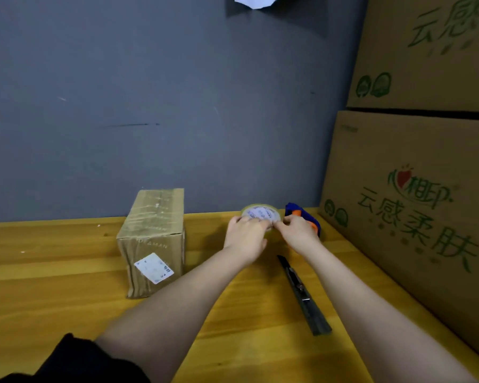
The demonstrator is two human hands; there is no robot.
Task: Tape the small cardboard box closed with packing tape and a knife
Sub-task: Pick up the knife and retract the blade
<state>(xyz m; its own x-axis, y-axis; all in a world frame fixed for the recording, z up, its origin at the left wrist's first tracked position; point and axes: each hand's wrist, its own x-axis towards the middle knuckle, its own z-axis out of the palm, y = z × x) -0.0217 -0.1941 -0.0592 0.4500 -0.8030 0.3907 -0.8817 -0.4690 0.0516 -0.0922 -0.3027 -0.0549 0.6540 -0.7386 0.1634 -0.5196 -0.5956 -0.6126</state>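
At the far right of the tabletop (67,272), both hands' fingers (256,223) pinched the tape roll (261,212). It looked light and rigid with a thin, sticky free end, best held by its rim; the small cardboard box (152,241) stood apart, left.

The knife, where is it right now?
In the head view the knife lies untouched on the wooden table, right of centre between the two forearms, nearer the camera than the tape roll that both hands are on.

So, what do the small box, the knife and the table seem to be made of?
Box: brown cardboard, matte, with shiny creased tape on top.
Knife: dark handle, probably metal or plastic; too blurred to tell.
Table: yellowish wood, grain lines visible, slight sheen.
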